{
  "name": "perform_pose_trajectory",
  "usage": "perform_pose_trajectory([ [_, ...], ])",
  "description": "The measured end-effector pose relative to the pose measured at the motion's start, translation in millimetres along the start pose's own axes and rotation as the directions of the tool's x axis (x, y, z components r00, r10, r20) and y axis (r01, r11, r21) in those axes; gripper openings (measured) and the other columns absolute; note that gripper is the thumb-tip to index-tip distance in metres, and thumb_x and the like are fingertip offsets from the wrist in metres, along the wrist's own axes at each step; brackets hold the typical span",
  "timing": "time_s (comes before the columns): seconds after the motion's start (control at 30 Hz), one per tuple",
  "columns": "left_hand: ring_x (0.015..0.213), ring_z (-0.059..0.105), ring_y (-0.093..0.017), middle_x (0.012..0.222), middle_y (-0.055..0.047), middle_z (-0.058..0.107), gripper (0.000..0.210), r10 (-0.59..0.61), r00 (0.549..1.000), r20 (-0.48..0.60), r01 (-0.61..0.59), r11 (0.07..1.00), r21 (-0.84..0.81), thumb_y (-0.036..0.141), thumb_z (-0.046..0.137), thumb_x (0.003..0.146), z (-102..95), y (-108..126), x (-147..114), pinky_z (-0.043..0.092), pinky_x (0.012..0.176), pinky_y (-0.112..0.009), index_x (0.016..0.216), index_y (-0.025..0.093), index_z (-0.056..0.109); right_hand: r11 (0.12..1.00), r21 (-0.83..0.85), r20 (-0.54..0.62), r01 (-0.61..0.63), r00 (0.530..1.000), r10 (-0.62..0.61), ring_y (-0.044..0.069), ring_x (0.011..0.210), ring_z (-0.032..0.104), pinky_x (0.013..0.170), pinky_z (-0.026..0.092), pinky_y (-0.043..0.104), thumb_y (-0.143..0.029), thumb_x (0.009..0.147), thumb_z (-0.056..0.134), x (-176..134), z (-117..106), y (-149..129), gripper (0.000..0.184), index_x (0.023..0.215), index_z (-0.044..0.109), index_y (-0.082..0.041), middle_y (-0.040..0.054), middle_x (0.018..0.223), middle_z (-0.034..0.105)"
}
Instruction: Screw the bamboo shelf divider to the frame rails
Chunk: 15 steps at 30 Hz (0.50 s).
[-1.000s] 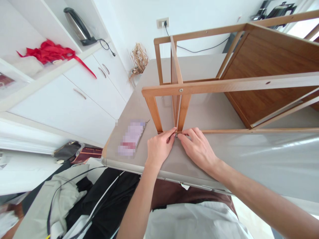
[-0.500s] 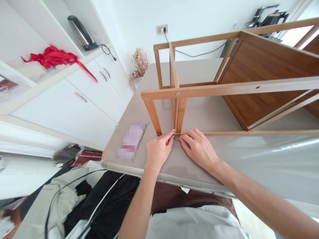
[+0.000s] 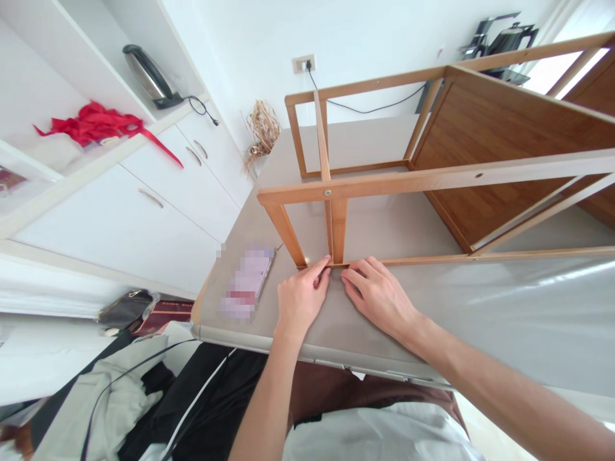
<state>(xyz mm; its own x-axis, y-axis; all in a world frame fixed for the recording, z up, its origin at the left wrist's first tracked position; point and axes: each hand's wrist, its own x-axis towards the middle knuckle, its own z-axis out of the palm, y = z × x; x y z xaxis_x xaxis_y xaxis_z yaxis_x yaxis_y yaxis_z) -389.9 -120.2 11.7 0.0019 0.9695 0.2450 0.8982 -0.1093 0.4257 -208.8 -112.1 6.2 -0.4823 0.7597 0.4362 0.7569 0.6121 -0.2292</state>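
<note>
A wooden shelf frame [image 3: 403,184] lies on its side on the grey tabletop [image 3: 288,320]. Its lower rail runs just ahead of my hands. My left hand [image 3: 302,298] presses thumb and index finger at the rail, by the foot of an upright wooden bar [image 3: 339,230]. To its right, my right hand [image 3: 379,291] rests low on the table with curled fingers, thumb and fingertips together beside the same joint. A small greyish piece shows faintly between the hands; its kind is unclear, and my right fingertips hide most of what they grip.
A phone-like object [image 3: 250,282], partly pixelated, lies left of my hands. White cabinets [image 3: 100,211] stand at the left with a kettle [image 3: 150,77] and red ribbon [image 3: 96,125]. Clothes [image 3: 120,378] are heaped below the table edge. Dried stalks [image 3: 262,128] stand behind.
The whole view has shifted slightly, so the frame sits a little lower and further left. Both hands stay at the joint; my right fingertips are slightly further from the rail.
</note>
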Motion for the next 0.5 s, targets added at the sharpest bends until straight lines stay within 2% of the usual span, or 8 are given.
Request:
perform_pose_trajectory([
  [0.17, 0.060, 0.059, -0.011, 0.070, 0.004, 0.071, 0.031, -0.013, 1.000, 0.001, 0.013, 1.000, 0.009, 0.033, 0.061, 0.094, 1.3, -0.7, 0.3, 0.029, 0.059, -0.024, 0.123, 0.035, 0.070, 0.999, -0.036, 0.035, -0.012, 0.999, 0.013, 0.020, 0.086, 0.049, 0.082, 0.041, 0.033, -0.013, 0.095, 0.051, 1.9, -1.7, -0.4, 0.018, 0.090, 0.068, -0.019, 0.0057, 0.091, 0.063],
  [0.5, 0.059, 0.057, -0.009, 0.072, 0.003, 0.072, 0.030, -0.021, 1.000, 0.002, 0.021, 1.000, 0.008, 0.033, 0.060, 0.094, 1.4, -0.4, 1.1, 0.029, 0.058, -0.023, 0.122, 0.036, 0.071, 0.997, -0.027, 0.024, -0.067, 0.997, 0.068, 0.020, 0.087, 0.048, 0.083, 0.042, 0.031, -0.012, 0.095, 0.051, 3.0, -0.4, -0.6, 0.019, 0.087, 0.067, -0.019, 0.0068, 0.092, 0.061],
])
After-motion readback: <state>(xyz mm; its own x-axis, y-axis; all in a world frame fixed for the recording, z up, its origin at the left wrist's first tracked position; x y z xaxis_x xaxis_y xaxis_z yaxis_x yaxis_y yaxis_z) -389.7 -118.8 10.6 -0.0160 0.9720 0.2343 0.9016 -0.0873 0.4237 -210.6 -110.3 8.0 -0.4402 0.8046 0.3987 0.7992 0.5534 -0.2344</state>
